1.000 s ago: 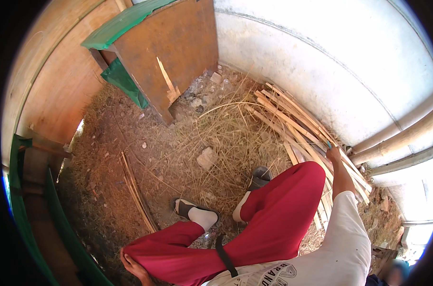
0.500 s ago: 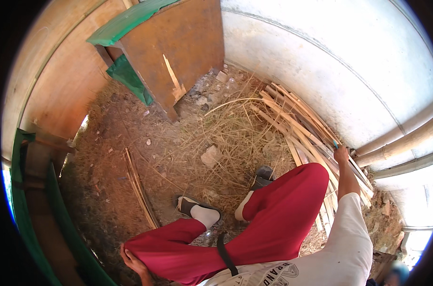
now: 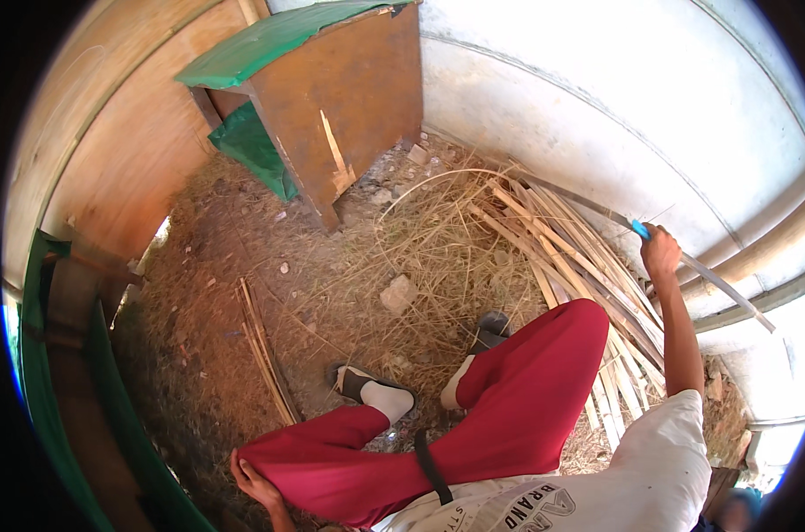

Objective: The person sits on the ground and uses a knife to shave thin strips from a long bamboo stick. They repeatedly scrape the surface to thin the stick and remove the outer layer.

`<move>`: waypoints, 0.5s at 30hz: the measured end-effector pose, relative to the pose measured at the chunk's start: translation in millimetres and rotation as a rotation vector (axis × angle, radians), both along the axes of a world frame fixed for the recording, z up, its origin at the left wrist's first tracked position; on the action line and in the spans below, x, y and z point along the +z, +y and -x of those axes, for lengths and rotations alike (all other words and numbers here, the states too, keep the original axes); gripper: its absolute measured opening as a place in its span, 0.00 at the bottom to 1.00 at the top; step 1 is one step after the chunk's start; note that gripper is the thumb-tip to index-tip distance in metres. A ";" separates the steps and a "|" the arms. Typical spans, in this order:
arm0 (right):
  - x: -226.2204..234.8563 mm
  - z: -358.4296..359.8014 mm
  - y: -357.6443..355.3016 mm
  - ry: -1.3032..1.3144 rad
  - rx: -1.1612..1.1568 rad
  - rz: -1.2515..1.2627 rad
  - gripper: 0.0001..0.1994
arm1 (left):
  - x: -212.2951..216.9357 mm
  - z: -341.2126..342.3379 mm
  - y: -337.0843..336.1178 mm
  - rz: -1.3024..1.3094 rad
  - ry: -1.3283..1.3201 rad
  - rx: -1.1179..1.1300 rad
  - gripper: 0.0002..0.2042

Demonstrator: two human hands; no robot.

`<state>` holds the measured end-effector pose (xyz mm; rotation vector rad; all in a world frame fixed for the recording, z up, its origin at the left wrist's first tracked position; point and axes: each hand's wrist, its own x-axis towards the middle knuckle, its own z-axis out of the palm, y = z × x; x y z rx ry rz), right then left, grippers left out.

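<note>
My right hand [image 3: 661, 252] is raised at the right, fingers closed around a long, thin, greyish bamboo strip [image 3: 726, 285]. The strip slants from the far end of the pile down past my hand to the right. A small blue piece [image 3: 640, 229] shows at my fingers; whether it is a tool or part of the strip I cannot tell. Below lies a pile of split bamboo strips [image 3: 589, 266], pale and brown, along the white wall. My left hand [image 3: 254, 479] rests on my left knee in red trousers, fingers apart, holding nothing.
A brown wooden cabinet [image 3: 358, 97] with a green cover stands at the back. Several loose strips [image 3: 262, 350] lie on the dirt at the left. A stone [image 3: 398, 293] sits amid straw. The white wall [image 3: 553, 106] borders the pile; a green-edged wooden piece [image 3: 61, 355] stands far left.
My right hand has lifted from the pile, up and slightly right, bringing the greyish strip with it. The left hand has stayed on the knee. The view has shifted slightly.
</note>
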<state>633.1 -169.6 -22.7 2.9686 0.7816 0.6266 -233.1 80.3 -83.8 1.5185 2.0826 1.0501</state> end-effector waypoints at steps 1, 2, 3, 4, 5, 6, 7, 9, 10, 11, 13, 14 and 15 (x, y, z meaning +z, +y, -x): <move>12.0 2.6 1.8 -0.013 -0.053 0.003 0.12 | 0.8 -0.4 -1.7 -0.001 0.008 -0.004 0.28; 28.6 7.1 5.8 -0.026 -0.102 -0.002 0.10 | 0.8 1.4 -4.0 -0.015 0.013 -0.015 0.28; 41.5 7.0 5.9 -0.060 -0.132 -0.011 0.10 | -1.1 3.5 -4.3 -0.028 0.018 -0.027 0.28; 50.8 4.2 3.4 -0.093 -0.162 -0.021 0.09 | -0.9 6.0 -5.0 -0.042 0.023 -0.039 0.28; 58.6 1.7 -2.4 -0.062 -0.210 0.000 0.09 | -1.1 6.1 -5.5 -0.045 0.002 -0.036 0.28; 63.7 -1.9 -9.0 -0.031 -0.257 0.025 0.09 | -1.7 5.5 -6.6 -0.045 -0.021 -0.033 0.28; 61.0 -6.5 -16.8 -0.030 -0.265 0.015 0.09 | -2.0 4.0 -7.5 -0.045 -0.043 -0.029 0.28; 56.8 -5.0 -31.9 -0.027 -0.249 -0.054 0.11 | 5.6 -7.3 -10.4 -0.042 -0.052 0.009 0.28; 54.0 -1.7 -40.0 -0.027 -0.240 -0.087 0.11 | 6.9 -9.9 -11.6 -0.039 -0.058 0.028 0.27; 53.0 2.0 -46.3 -0.085 -0.173 -0.158 0.12 | 3.4 -7.3 -11.4 -0.049 -0.093 0.014 0.27; 59.7 14.5 -41.4 -0.162 -0.035 -0.235 0.10 | -2.9 3.2 -11.7 -0.067 -0.151 -0.008 0.27; 69.7 31.6 -29.3 -0.184 0.030 -0.267 0.09 | -3.5 2.8 -13.5 -0.063 -0.163 -0.001 0.27; 81.3 45.8 -17.5 -0.200 0.094 -0.272 0.09 | -2.6 0.9 -11.7 -0.061 -0.174 0.002 0.27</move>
